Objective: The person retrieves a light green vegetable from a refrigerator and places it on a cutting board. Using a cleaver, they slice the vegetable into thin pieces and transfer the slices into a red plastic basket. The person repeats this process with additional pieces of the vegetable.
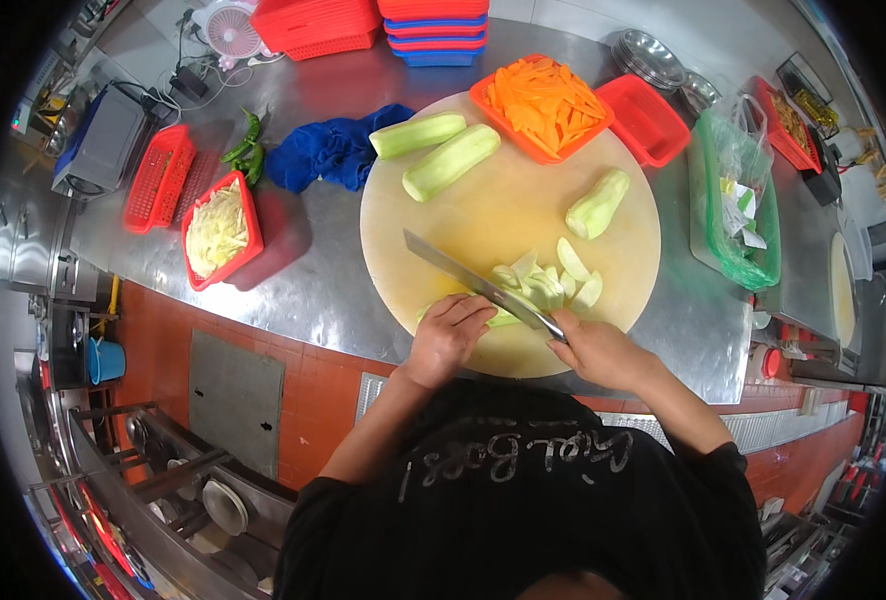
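Note:
My right hand (599, 346) is closed around the handle of a broad-bladed kitchen knife (450, 268), whose blade slants up to the left. Under the fingers of my left hand (450, 334) lies a peeled pale green gourd piece (504, 318), partly hidden by the hand and the blade. My left fingertips are close against the blade. Beyond the knife is a loose heap of cut gourd slices (544, 285). All of this rests on a round cutting board (503, 217). Two longer peeled gourd pieces (450, 163) lie at its far left and a shorter gourd piece (597, 202) at its right.
An orange basket of sliced carrots (548, 105) overlaps the board's far edge, beside an empty red basket (642, 120). Leftward are a blue cloth (334, 154), green peppers (246, 150) and a red basket of pale shreds (218, 229). A green-lined bin (735, 202) stands right.

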`<state>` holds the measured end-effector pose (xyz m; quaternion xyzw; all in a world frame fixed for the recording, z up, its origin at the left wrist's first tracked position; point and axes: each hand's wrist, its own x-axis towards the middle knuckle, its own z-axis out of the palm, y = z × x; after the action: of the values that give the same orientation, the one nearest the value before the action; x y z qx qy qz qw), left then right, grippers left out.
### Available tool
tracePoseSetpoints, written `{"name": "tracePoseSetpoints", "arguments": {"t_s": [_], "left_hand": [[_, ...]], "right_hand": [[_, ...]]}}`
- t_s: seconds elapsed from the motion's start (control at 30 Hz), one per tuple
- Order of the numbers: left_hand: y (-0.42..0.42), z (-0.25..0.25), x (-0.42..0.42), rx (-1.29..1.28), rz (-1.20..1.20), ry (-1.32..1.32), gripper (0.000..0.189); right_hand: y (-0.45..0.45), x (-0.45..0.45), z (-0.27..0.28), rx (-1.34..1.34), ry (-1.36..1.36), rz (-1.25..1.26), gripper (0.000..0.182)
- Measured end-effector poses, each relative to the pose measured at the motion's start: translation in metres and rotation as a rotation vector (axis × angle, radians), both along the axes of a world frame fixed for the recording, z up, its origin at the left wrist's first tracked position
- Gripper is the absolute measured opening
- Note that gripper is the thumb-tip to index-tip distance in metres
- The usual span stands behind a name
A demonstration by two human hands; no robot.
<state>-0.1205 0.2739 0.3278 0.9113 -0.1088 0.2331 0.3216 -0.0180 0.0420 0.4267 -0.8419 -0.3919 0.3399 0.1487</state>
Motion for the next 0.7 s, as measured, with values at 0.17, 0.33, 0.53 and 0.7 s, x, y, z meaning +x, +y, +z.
{"name": "tracePoseSetpoints", "arguments": {"t_s": [0.17, 0.33, 0.53, 0.7], "left_hand": [[0.002, 0.002, -0.001, 0.001, 0.001, -0.006, 0.030], [0.002, 0.002, -0.002, 0.002, -0.010, -0.006, 0.030], [0.001, 0.002, -0.003, -0.054, 0.016, 0.019, 0.022], [0.006, 0.000, -0.006, 0.008, 0.022, -0.013, 0.025]], "right_hand": [[-0.007, 0.002, 0.043, -0.043, -0.011, 0.057, 0.028], [0.010, -0.002, -0.003, -0.008, 0.036, -0.021, 0.028], [-0.004, -0.005, 0.026, -0.027, -0.015, 0.051, 0.029], [0.002, 0.004, 0.023, 0.039, 0.025, 0.036, 0.029]]}}
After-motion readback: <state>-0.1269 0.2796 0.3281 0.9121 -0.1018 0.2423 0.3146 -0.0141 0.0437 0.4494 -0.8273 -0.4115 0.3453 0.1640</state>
